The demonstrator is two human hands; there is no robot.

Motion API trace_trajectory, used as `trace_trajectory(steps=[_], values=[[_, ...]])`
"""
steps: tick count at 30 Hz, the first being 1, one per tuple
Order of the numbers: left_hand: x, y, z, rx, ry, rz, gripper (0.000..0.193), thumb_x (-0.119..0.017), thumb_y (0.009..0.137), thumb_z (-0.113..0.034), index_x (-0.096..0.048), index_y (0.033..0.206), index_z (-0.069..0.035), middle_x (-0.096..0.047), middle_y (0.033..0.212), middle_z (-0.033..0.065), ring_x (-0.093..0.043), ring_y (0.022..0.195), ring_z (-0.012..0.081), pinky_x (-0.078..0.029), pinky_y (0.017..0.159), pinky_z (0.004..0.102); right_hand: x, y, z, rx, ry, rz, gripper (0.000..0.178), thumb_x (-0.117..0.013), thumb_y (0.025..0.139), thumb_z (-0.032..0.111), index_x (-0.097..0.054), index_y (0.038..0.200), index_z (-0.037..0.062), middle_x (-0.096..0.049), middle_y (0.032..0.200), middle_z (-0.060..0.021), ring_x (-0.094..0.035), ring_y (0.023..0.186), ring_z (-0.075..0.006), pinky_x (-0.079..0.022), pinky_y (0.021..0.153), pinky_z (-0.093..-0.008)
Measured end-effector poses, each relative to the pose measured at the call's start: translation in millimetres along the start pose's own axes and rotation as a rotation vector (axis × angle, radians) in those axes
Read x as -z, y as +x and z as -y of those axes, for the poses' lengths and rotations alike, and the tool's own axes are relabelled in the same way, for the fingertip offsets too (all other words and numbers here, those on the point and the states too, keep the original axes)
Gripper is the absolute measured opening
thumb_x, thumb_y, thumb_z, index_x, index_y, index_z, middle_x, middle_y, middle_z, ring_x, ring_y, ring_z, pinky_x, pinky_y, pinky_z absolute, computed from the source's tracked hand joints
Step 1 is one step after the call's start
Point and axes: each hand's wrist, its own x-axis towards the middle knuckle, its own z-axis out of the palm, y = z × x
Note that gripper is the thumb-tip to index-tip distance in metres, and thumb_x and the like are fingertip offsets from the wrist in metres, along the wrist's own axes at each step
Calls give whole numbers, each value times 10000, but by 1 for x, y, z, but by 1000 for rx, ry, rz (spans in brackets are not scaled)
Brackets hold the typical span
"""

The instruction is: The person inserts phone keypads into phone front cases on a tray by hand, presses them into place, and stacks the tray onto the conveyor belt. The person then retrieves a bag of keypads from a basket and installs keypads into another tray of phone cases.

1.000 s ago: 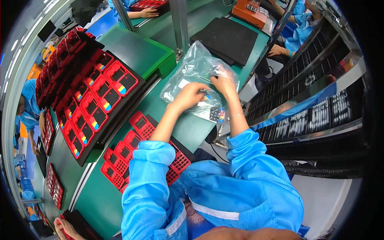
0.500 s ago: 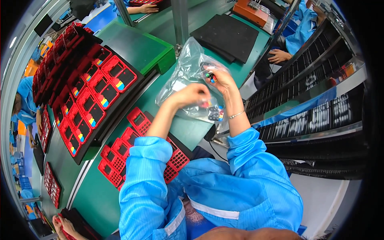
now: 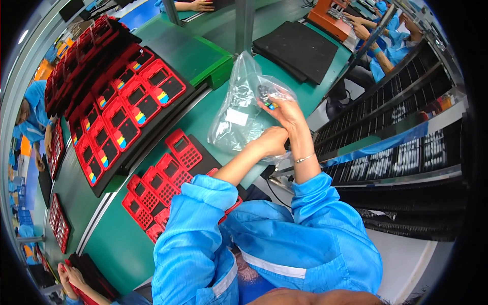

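Observation:
My right hand [image 3: 285,111] is raised over a clear plastic bag [image 3: 227,131]. Its fingers close round a few small multicoloured parts [image 3: 270,105], dark with green, yellow and blue bits. Just below it, my left hand [image 3: 274,141] is curled at the bag's lower right side, close to the right wrist. Its fingertips are turned away, so whatever they pinch is hidden. On the bag shows a white label [image 3: 237,117]. Left of my left forearm, red plastic phone housings [image 3: 184,148] with screen and key openings lie in rows on black foam, partly covered by my sleeve.
Beyond the green ledge [image 3: 221,71], trays of red housings with coloured pieces [image 3: 117,119] are stacked at the left. Black foam sheets [image 3: 297,51] lie at the far side by a metal post [image 3: 244,25]. A rack of black trays [image 3: 391,101] stands right. Co-workers' hands appear around the edges.
My left hand has moved right and down to beside my right wrist. The small parts seen at the bag's lower right are now hidden. The view has shifted slightly.

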Motion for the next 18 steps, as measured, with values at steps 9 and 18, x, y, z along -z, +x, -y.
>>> trace_trajectory(steps=[9, 18], values=[[39, -93, 2, 147, -988, -106, 574, -753, 868, -45, -526, 1393, -78, -671, 1149, 105, -662, 1002, 188, -544, 846, 322, -49, -92, 44, 503, -1532, 126, 421, -623, 994, 30, -564, 1407, -29, -654, 1272, -80, -655, 1040, -169, -572, 872, -321], [20, -255, -41, 85, -1673, -1027, 489, -447, 1114, -375, -422, 1508, -87, -557, 1420, 172, -638, 1235, 344, -595, 981, 537, -118, -122, 3, -12, -618, 744, 445, -706, 950, 84, -573, 1369, 18, -654, 1230, -53, -606, 1136, -130, -478, 980, -285]])
